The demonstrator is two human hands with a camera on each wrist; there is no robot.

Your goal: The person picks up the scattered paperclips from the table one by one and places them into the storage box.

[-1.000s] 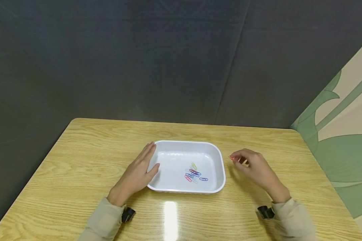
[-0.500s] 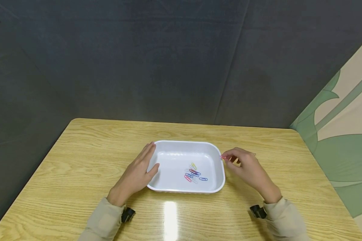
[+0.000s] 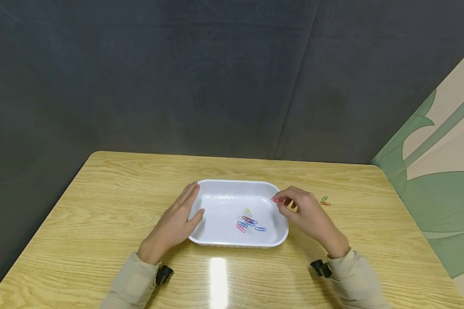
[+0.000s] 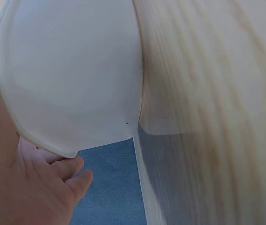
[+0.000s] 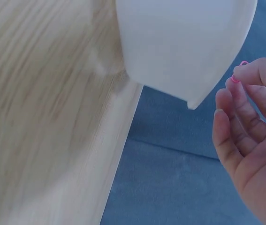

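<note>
A white rectangular tray (image 3: 277,240) sits mid-table with several coloured paper clips (image 3: 249,223) lying in it. My left hand (image 3: 177,223) rests open against the tray's left wall (image 4: 72,84), fingers straight along the rim. My right hand (image 3: 299,210) hovers over the tray's right rim and pinches a pink paper clip (image 3: 274,200) between thumb and forefinger; in the right wrist view the pink clip (image 5: 236,75) shows at the fingertips beside the tray (image 5: 179,42).
Two loose paper clips, green and orange (image 3: 325,201), lie on the wooden table (image 3: 100,223) right of the tray. A dark cloth backdrop stands behind the table, and a green-patterned wall at the right.
My right hand has moved left with the pink clip, from beside the tray to above its right rim, uncovering two clips on the table. The left hand has stayed put.
</note>
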